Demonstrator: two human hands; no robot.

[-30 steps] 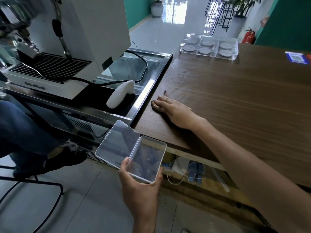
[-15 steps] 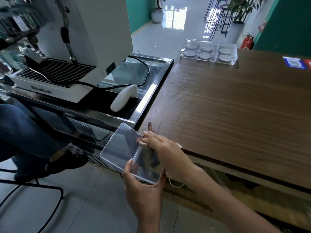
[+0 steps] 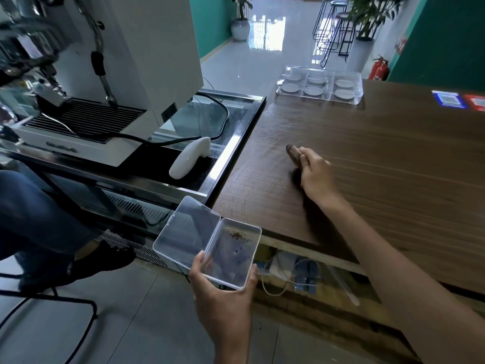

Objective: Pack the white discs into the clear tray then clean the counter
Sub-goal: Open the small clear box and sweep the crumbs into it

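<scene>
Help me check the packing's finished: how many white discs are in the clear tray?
6, one per compartment of the clear tray at the counter's far edge: back row; front row. None looks hidden.

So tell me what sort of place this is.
Probably a café, behind the service counter: a white espresso machine with steam wand on a steel bench, a long wooden counter, and black bar stools on the glossy floor beyond.

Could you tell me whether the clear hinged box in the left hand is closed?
No, the hinged box lies open in the left hand.
</scene>
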